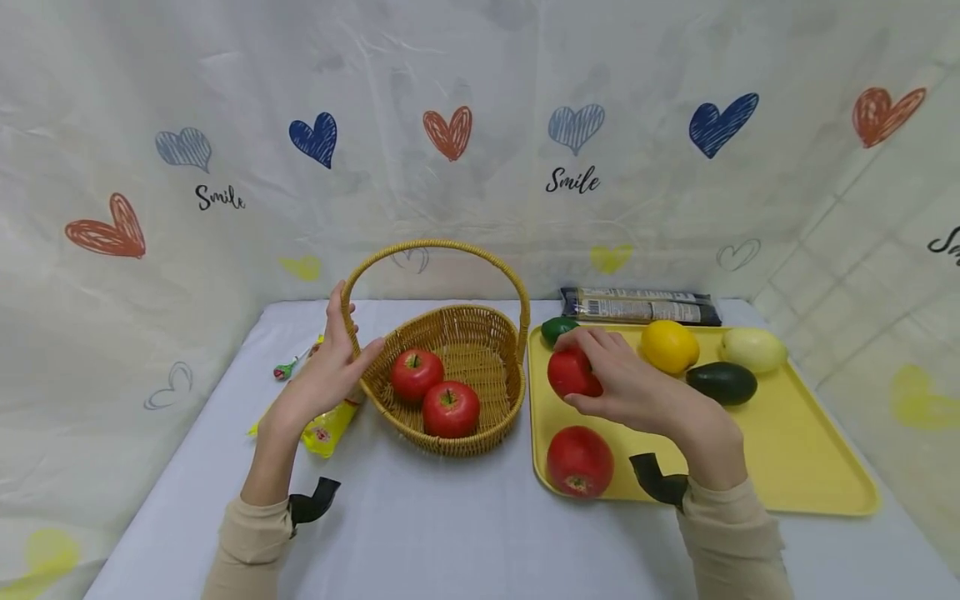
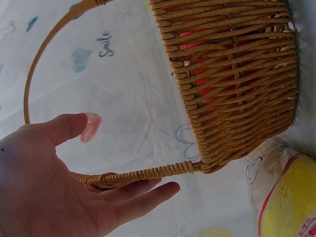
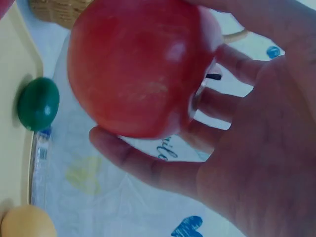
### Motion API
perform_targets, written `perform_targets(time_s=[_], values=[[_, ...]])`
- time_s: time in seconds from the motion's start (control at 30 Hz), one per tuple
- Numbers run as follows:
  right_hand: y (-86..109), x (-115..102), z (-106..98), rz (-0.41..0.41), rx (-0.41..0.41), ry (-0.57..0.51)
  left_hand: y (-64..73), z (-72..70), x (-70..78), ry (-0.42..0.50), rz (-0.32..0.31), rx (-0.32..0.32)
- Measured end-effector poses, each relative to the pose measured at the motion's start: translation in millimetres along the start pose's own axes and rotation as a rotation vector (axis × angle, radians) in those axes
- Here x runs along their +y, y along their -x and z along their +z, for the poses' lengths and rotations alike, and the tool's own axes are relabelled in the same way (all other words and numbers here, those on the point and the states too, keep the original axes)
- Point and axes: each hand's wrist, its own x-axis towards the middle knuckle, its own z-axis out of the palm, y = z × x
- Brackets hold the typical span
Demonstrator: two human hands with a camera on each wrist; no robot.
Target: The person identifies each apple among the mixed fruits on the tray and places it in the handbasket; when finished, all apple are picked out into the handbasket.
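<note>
My right hand (image 1: 633, 383) holds a red apple (image 1: 573, 372) over the left part of the yellow tray, fingers and thumb spread round its sides; the apple (image 3: 143, 69) fills the top of the right wrist view. My left hand (image 1: 322, 375) touches the handle of a wicker basket (image 1: 412, 432) at its left side. In the left wrist view the handle (image 2: 148, 173) runs along the fingers, which are nearly straight, while the thumb stands apart. Two red apples, one at the back (image 1: 417, 375) and one in front (image 1: 451, 410), lie inside the basket.
On the yellow tray (image 1: 795, 475) lie another red apple (image 1: 580, 462), a yellow fruit (image 1: 670, 347), a pale green one (image 1: 753, 350), a dark green one (image 1: 722, 383) and a small green one (image 1: 558, 330). Dark packets (image 1: 641, 307) lie behind it. A yellow bag (image 1: 327, 429) lies left of the basket.
</note>
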Motion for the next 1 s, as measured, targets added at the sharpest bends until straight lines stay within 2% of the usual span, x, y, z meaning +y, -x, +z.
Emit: perform_targets(time_s=[0.27,0.5,0.83,1.0], values=[[-6.5,-12,4,-0.036,-0.046,-0.103,-1.3,-3.0,2.9,-0.002,0.014,0.012],[-15.7,-22,8,-0.071,-0.043,-0.114,-4.1,-6.2,4.4,-0.031,0.01,0.018],[-33.4,-38,33,-0.162,-0.065,-0.052,-2.2,-2.8,3.4,-0.044,0.014,0.006],[-45.8,-42,50,-0.21,-0.055,0.026,1.8,0.4,1.5,-0.044,0.006,0.006]])
